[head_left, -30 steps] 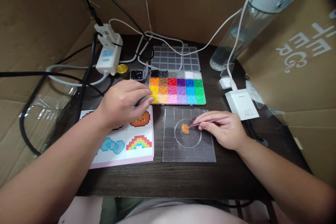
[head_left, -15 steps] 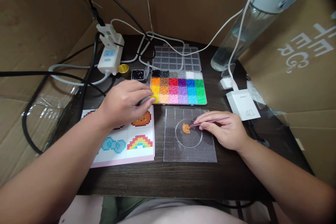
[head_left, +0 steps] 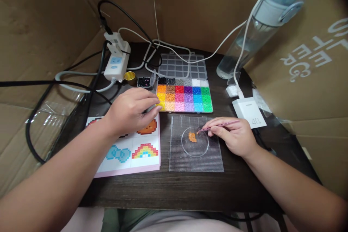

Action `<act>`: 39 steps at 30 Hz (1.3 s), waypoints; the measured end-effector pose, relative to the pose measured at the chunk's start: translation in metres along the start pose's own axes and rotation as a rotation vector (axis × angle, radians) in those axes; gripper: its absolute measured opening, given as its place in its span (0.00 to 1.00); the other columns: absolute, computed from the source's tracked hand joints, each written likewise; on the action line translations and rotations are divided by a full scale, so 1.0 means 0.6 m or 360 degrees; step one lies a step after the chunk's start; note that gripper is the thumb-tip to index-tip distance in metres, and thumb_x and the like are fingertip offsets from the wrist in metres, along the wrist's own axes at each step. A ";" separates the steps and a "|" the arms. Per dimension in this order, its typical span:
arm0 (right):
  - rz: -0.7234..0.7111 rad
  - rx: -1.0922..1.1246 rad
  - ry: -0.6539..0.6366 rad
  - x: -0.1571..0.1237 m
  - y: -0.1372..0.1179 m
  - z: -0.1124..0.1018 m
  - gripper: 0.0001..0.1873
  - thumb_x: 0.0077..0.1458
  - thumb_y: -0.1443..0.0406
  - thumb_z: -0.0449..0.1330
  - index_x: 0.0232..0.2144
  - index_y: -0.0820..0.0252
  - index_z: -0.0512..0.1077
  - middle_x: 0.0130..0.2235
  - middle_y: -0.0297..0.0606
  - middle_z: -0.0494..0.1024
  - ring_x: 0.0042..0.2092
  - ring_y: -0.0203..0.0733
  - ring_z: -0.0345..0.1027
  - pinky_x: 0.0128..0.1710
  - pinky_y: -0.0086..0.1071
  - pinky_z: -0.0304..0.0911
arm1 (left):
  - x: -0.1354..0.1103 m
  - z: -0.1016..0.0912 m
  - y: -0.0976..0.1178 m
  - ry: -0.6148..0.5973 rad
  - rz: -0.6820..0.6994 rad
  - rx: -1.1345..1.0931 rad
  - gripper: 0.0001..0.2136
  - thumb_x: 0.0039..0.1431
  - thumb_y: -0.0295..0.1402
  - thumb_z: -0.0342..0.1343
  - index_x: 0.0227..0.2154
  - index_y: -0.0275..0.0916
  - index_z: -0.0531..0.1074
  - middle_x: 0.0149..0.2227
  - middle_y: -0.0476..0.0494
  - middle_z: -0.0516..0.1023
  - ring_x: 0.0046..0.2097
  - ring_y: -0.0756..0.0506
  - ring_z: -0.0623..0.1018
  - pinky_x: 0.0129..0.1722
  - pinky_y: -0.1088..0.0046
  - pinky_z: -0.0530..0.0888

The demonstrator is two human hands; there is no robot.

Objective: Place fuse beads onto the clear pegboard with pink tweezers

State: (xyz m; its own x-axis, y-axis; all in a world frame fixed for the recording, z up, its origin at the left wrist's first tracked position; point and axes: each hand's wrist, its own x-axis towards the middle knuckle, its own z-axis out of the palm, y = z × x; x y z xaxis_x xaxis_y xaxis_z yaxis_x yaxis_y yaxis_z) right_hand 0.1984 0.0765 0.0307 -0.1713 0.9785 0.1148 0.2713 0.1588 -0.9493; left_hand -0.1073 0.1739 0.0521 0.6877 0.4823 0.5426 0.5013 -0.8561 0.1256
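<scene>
My right hand [head_left: 235, 133] pinches pink tweezers [head_left: 219, 125]. An orange bead [head_left: 197, 133] shows at their tip, just right of a small patch of orange beads [head_left: 192, 137]. That patch sits inside a ring outline on a clear pegboard [head_left: 176, 161]. My left hand [head_left: 133, 110] is curled at the lower left corner of the bead box [head_left: 185, 96], above a pattern sheet [head_left: 119, 165]. Between its thumb and fingers a greyish thing shows in part, too hidden to name. Beads of many colours fill the box's compartments.
A small case of black beads [head_left: 144, 82] and a gold cup [head_left: 129, 77] stand left of the box. Behind are a power strip [head_left: 116, 66] and loose cables. To the right are a tall water bottle [head_left: 252, 40] and a white charger [head_left: 249, 112]. Cardboard walls surround the table.
The tweezers' tip has drawn slightly away from the orange patch, and a bead now shows at it. The left hand keeps its place by the box. The whole view has shifted a little.
</scene>
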 end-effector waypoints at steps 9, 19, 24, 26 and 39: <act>-0.0174 0.0069 0.0439 0.032 -0.044 0.013 0.08 0.58 0.61 0.64 0.30 0.55 0.82 0.33 0.40 0.83 0.33 0.44 0.77 0.33 0.38 0.76 | -0.002 -0.010 0.010 0.0307 -0.0113 0.0124 0.07 0.60 0.30 0.54 0.33 0.38 0.77 0.34 0.43 0.81 0.37 0.44 0.80 0.39 0.63 0.77; -0.0205 -0.0235 0.0413 0.174 -0.066 0.115 0.11 0.51 0.62 0.64 0.20 0.58 0.80 0.30 0.40 0.83 0.34 0.43 0.77 0.36 0.37 0.74 | -0.007 -0.022 0.012 0.0470 -0.0145 0.0186 0.09 0.62 0.29 0.52 0.31 0.37 0.77 0.31 0.43 0.80 0.35 0.45 0.78 0.37 0.64 0.76; -0.0135 -0.0154 0.0431 0.173 -0.045 0.103 0.14 0.54 0.58 0.63 0.26 0.62 0.81 0.34 0.44 0.83 0.32 0.41 0.75 0.32 0.35 0.72 | -0.010 -0.019 0.011 0.0451 -0.0163 0.0178 0.09 0.62 0.29 0.51 0.31 0.38 0.77 0.31 0.43 0.80 0.35 0.45 0.79 0.37 0.64 0.76; -0.0020 0.0069 0.0426 0.170 -0.044 0.091 0.15 0.53 0.56 0.65 0.27 0.63 0.81 0.33 0.45 0.83 0.29 0.39 0.73 0.28 0.34 0.72 | -0.010 -0.017 0.010 0.0446 -0.0161 0.0174 0.09 0.62 0.29 0.51 0.31 0.38 0.77 0.31 0.44 0.80 0.35 0.45 0.79 0.37 0.64 0.76; -0.0250 -0.0198 0.0145 -0.005 -0.037 0.010 0.06 0.57 0.67 0.65 0.34 0.53 0.83 0.36 0.39 0.84 0.36 0.42 0.78 0.38 0.36 0.76 | -0.003 -0.013 0.010 0.0385 -0.0120 0.0089 0.06 0.60 0.29 0.54 0.32 0.38 0.77 0.33 0.43 0.81 0.36 0.44 0.79 0.38 0.63 0.77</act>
State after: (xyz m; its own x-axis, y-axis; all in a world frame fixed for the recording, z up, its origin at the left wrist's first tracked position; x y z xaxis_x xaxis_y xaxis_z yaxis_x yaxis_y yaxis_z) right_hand 0.1871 0.0692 0.0498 -0.1357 0.9475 0.2896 0.3638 0.3195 -0.8749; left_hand -0.1096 0.1665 0.0583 0.5051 0.4799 0.7173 0.5791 -0.8047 0.1306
